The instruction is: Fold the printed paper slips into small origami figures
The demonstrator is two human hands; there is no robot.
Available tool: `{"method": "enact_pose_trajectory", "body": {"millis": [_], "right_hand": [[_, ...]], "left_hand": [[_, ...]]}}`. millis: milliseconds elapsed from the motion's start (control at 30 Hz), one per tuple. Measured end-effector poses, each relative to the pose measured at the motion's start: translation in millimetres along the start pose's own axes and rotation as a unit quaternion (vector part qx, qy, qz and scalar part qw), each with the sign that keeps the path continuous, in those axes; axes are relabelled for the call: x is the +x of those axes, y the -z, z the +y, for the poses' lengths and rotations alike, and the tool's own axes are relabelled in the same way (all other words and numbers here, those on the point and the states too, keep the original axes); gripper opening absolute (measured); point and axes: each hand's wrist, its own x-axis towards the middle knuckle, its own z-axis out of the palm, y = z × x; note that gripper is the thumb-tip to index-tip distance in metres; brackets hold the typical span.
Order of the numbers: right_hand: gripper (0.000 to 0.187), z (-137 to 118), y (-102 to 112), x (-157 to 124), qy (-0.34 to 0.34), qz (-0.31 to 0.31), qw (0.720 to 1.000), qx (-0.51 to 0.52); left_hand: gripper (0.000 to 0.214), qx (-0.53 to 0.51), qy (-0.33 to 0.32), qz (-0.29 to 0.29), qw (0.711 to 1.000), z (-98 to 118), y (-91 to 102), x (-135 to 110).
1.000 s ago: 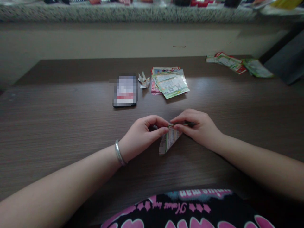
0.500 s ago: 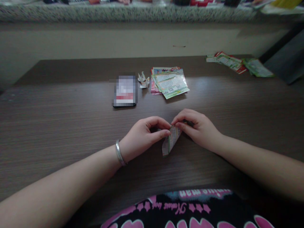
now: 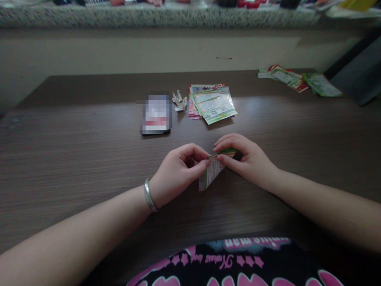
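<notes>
Nearest you, one bracelet [image 3: 149, 195] sits on your left wrist. Your two hands meet over the surface [image 3: 74, 151] on one paper [image 3: 210, 174]. The left hand [image 3: 175, 172] has its grip pinched shut on the paper's upper left corner. The right hand [image 3: 247, 159] has its grip clamped on the top edge from the other side. The paper is folded and hangs point-down between them, with its lower tip at or just above the surface.

Farther off lie one phone [image 3: 156, 114], one small folded figure [image 3: 179, 100] just right of it, and one stack [image 3: 212, 104] of leaflets beside that. At the far right corner is a loose group of leaflets [image 3: 297, 79], overlapped too much to count. One speckled ledge [image 3: 149, 16] runs behind.

Since half a second ago, both hands have lifted slightly. A green edge of the paper now shows under your right fingers, and the lower tip has swung a little left. Everything else lies as it did.
</notes>
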Motion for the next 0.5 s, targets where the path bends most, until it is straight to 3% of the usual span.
{"method": "enact_pose_trajectory", "body": {"millis": [133,500], "right_hand": [[0.005,-0.1,-0.6,0.1,-0.028,-0.028,0.999,0.028],[0.009,-6.4,-0.9,-0.6,-0.046,0.004,0.998,0.053]], "left_hand": [[0.013,-0.049,0.008,-0.017,0.999,1.4,-1.5,-0.3],[0.010,-0.119,0.026,-0.027,0.992,2.4,-2.7,2.4]]}}
